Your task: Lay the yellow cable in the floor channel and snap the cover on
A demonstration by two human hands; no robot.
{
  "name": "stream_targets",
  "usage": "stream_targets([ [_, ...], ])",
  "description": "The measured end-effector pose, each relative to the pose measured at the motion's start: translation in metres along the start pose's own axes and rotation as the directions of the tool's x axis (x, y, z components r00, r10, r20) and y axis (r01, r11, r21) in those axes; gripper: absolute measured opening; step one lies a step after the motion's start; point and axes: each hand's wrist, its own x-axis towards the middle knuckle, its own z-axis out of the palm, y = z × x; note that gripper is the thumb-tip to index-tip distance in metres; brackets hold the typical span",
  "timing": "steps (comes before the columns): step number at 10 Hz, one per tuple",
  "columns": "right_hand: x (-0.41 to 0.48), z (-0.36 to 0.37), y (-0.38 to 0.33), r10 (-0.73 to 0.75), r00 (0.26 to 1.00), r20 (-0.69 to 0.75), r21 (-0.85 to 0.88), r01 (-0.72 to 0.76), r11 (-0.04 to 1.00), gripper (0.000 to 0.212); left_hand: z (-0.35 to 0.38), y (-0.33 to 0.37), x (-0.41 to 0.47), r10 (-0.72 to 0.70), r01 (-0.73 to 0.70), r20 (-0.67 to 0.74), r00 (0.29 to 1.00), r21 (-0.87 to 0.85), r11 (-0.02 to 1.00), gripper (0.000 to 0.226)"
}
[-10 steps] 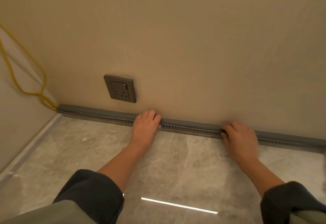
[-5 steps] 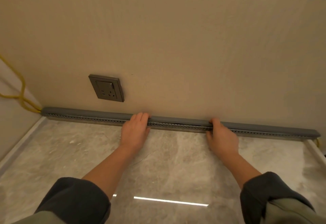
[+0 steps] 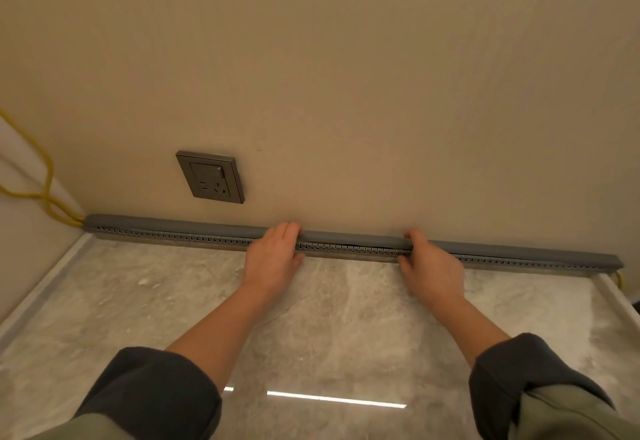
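Observation:
A long grey floor channel with its cover (image 3: 353,239) runs along the foot of the beige wall, a row of small slots showing on its front face. My left hand (image 3: 275,257) lies flat on the cover near its middle, fingers over the top. My right hand (image 3: 429,266) presses the cover further right, thumb on the slotted front. A thin dark gap shows under the cover between my hands. The yellow cable (image 3: 48,193) loops out of the channel's left end up the side wall. A short yellow bit (image 3: 619,278) shows at the right end.
A grey wall socket (image 3: 211,176) sits on the wall above the channel's left half. The floor (image 3: 346,318) is glossy grey marble with a bright light reflection near me. Pale skirting strips border the floor at the left and right.
My right hand has slid left along the cover, closer to my left hand. The view has shifted, bringing the channel's right end into sight.

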Motion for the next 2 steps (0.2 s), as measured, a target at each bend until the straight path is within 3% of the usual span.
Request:
stream_targets([
  [1, -0.004, -0.005, -0.007, -0.013, 1.0, -0.023, 0.036, 0.014, 0.999, 0.028, -0.005, 0.005, -0.002, -0.014, 0.013, -0.006, 1.0, -0.037, 0.999, 0.037],
  [2, -0.01, -0.01, -0.018, 0.105, 0.994, -0.013, 0.239, -0.099, 0.966, 0.022, -0.009, 0.01, -0.005, -0.066, 0.064, -0.025, 0.997, -0.073, 0.995, 0.038],
])
